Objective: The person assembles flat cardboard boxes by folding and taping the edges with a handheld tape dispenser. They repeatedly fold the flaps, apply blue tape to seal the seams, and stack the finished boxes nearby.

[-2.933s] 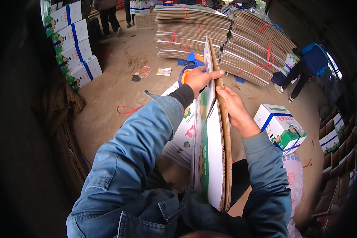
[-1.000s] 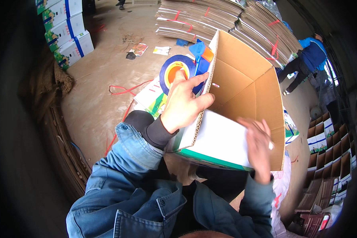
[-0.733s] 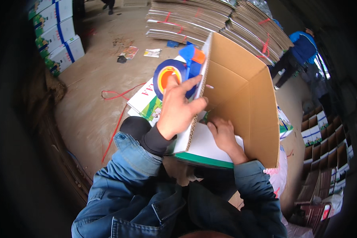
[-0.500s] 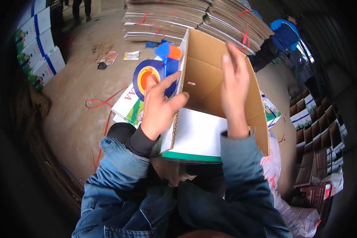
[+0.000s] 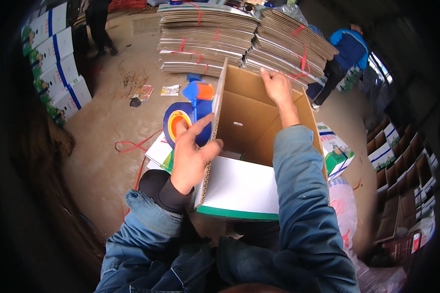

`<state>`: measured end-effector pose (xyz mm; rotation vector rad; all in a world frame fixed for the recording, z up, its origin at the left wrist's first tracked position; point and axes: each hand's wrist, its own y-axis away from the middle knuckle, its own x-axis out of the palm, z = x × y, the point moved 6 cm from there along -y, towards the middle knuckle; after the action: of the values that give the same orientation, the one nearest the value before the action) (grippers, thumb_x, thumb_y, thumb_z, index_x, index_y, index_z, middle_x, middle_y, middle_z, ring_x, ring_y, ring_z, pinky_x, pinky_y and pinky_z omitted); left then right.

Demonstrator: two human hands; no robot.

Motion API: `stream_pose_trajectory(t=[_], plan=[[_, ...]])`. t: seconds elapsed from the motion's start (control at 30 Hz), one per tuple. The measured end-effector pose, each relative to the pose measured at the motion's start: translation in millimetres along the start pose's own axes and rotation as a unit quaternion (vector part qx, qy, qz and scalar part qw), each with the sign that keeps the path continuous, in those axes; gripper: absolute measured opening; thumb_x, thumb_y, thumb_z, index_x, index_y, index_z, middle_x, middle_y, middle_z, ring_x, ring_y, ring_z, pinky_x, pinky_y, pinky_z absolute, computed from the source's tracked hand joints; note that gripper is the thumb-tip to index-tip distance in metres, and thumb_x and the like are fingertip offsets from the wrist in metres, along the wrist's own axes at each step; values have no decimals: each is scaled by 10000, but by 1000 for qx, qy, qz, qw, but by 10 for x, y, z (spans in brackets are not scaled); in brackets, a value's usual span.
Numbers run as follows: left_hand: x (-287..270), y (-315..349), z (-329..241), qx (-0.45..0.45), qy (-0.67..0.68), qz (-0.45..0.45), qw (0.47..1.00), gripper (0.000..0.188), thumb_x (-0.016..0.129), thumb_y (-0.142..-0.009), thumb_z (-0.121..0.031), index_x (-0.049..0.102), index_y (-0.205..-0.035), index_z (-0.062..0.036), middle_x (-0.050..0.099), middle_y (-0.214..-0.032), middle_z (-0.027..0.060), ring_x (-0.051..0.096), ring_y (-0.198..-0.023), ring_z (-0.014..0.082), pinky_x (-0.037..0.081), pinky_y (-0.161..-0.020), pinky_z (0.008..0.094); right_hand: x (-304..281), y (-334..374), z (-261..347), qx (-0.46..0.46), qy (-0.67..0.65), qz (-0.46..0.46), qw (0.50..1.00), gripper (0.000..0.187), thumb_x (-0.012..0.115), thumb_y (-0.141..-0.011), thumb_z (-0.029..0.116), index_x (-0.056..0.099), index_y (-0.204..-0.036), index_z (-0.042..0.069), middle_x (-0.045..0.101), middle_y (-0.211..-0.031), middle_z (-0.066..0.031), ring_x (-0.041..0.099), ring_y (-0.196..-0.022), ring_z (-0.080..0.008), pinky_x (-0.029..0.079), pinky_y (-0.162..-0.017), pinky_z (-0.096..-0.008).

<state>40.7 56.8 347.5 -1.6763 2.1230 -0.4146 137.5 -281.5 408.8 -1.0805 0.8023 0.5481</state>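
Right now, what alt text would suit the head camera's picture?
A person's left hand, one finger inside a blue tape roll, touches the left wall of an open cardboard box; the right hand is at its far edge. Stacks of flattened cardboard stand behind.

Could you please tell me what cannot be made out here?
- Head view, near right corner of the box: hidden by right sleeve.
- Head view, its outer left wall: mostly behind left hand and tape dispenser.
- Head view, person at upper left: upper body cut off by top edge.
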Motion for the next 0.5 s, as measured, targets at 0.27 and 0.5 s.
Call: stream_pose_trajectory(t=[0.27, 0.5], plan=[[91, -243, 68, -99, 233, 19, 967, 578, 685, -965, -322, 594, -1370, 79, 632, -1255, 180, 580, -1174, 214, 420, -1060, 327, 1267, 1085, -526, 138, -152, 217, 954, 410, 624, -900, 499, 815, -852, 139, 772, -964, -142, 723, -949, -339, 549, -873, -439], [579, -673, -34, 68, -156, 28, 985, 531, 731, -745, -237, 723, -1231, -23, 566, -970, 226, 579, -960, 370, 490, -894, 410, 1552, 950, -891, 229, -271, 195, 914, 435, 612, -926, 480, 804, -893, 92, 778, -884, -90, 737, -875, -276, 547, -815, -399]])
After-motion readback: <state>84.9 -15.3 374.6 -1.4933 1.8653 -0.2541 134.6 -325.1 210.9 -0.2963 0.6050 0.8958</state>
